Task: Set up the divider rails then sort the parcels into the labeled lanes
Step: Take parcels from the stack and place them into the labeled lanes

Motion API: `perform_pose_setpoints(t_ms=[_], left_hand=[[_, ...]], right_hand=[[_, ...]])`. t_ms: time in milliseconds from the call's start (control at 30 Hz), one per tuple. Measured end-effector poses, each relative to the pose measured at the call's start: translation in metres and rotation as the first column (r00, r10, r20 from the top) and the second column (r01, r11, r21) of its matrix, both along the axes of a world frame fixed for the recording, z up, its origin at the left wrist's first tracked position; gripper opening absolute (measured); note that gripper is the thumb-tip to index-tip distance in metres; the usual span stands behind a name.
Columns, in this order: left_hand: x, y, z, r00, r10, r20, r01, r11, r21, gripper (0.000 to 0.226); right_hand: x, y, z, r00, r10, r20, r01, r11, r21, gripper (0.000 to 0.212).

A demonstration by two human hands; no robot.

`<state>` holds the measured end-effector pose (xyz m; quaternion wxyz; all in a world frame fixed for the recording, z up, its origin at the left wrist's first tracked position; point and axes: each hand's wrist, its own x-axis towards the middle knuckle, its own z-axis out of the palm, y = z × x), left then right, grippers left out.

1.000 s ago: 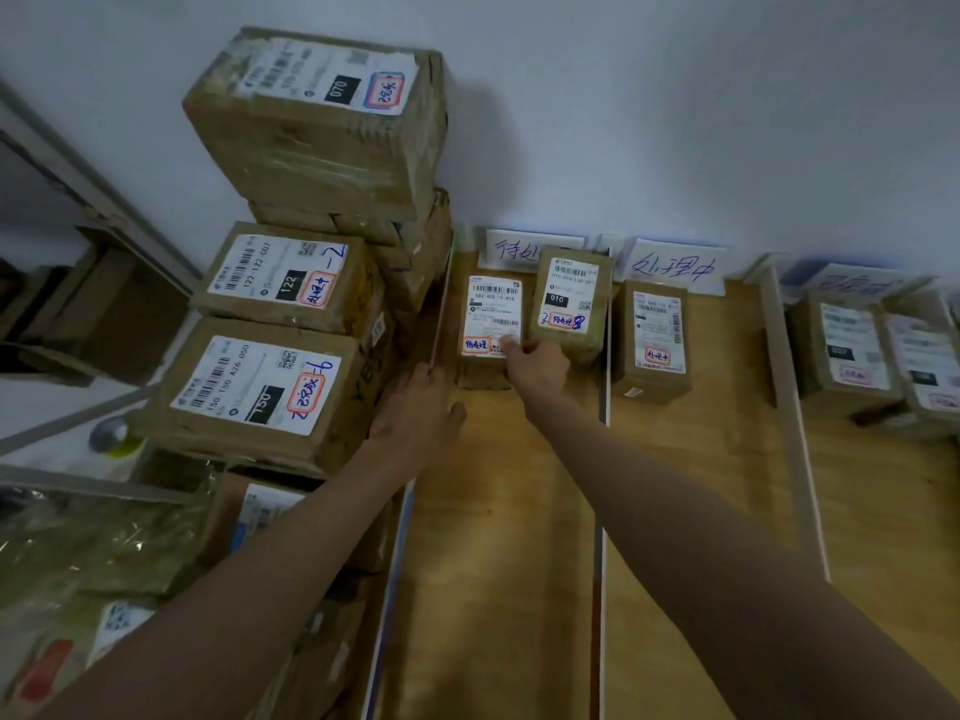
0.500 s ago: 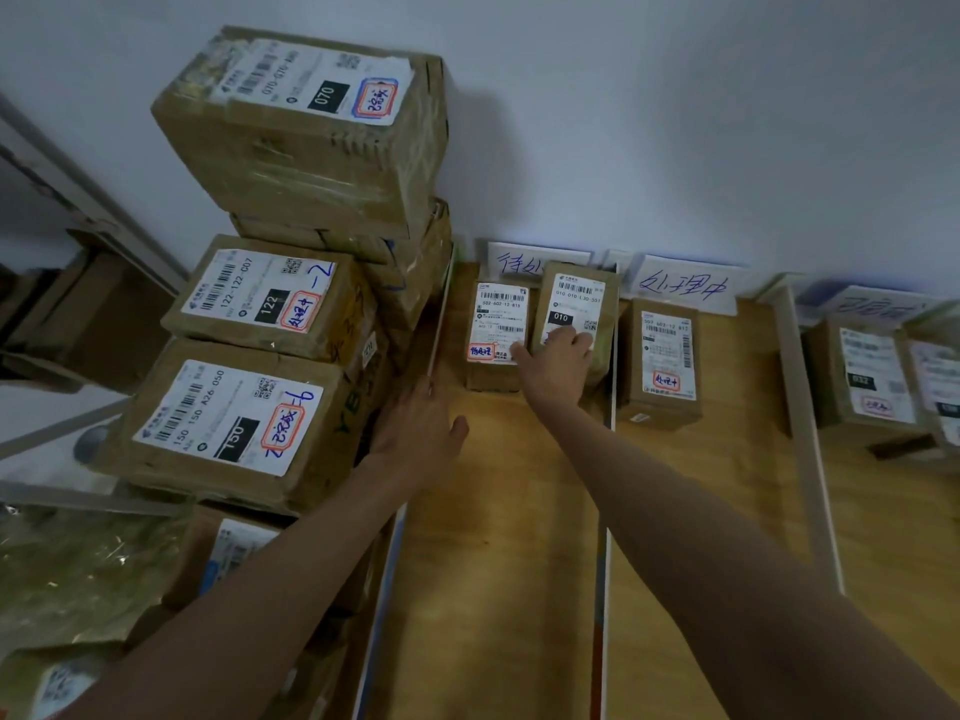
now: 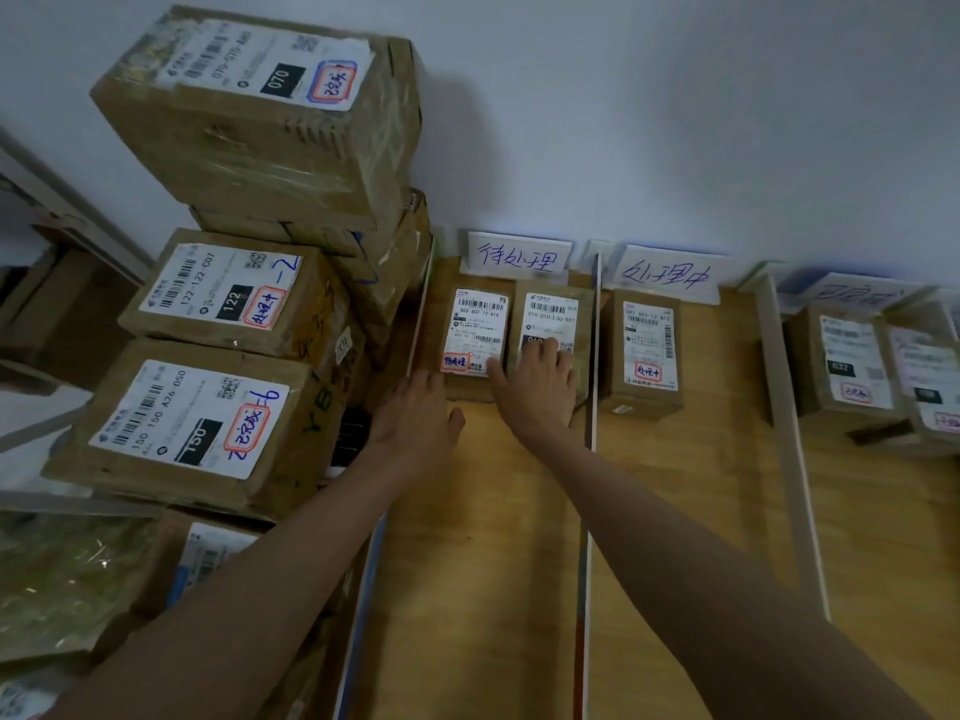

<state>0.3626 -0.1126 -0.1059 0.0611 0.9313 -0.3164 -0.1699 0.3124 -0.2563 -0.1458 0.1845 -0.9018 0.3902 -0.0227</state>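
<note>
Two small cardboard parcels stand side by side at the far end of the left lane: one (image 3: 475,335) on the left, one (image 3: 553,314) on the right. My right hand (image 3: 537,389) lies flat on the near end of the right parcel, fingers straight over its label. My left hand (image 3: 415,418) rests open on the wooden surface by the left divider rail (image 3: 418,314), holding nothing. A middle rail (image 3: 589,459) and a right rail (image 3: 792,444) bound the lanes. Handwritten lane labels (image 3: 519,254) (image 3: 667,272) (image 3: 852,293) lean on the wall.
A tall pile of bigger cardboard boxes (image 3: 218,304) stands left of the left rail, topped by a tilted box (image 3: 270,116). One parcel (image 3: 647,350) sits in the middle lane, two more (image 3: 852,366) in the right lane. The wall closes the far side.
My right hand slid forward from the gap between the two parcels onto the right parcel's label. The left hand barely shifted. The view moved closer.
</note>
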Motion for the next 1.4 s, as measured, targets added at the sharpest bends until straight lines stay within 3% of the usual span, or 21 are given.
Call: perform_pose_setpoints(t_ms=[233, 367, 667, 1167, 1400], left_hand=[[0.003, 0.006, 0.005, 1.0, -0.022, 0.014, 0.021, 0.999, 0.038, 0.043], [-0.001, 0.01, 0.016, 0.999, -0.043, 0.024, 0.04, 0.996, 0.084, 0.043], [-0.041, 0.022, 0.058, 0.978, -0.175, 0.115, 0.159, 0.977, 0.142, 0.048], [-0.119, 0.085, 0.14, 0.897, -0.374, 0.235, 0.384, 0.923, 0.006, 0.049], [-0.124, 0.16, 0.176, 0.892, -0.349, 0.286, 0.386, 0.919, -0.083, 0.049]], right_hand=[[0.008, -0.005, 0.01, 1.0, -0.013, -0.021, 0.014, 0.998, 0.058, 0.062], [-0.003, -0.004, 0.022, 0.999, -0.009, 0.052, 0.001, 0.988, 0.152, 0.048], [-0.089, 0.008, 0.079, 0.99, 0.129, -0.064, -0.127, 0.991, 0.036, 0.04], [-0.204, 0.114, 0.162, 0.999, -0.046, -0.021, 0.043, 0.99, -0.132, 0.04], [-0.213, 0.191, 0.196, 0.999, -0.051, -0.001, 0.051, 0.99, -0.13, 0.045]])
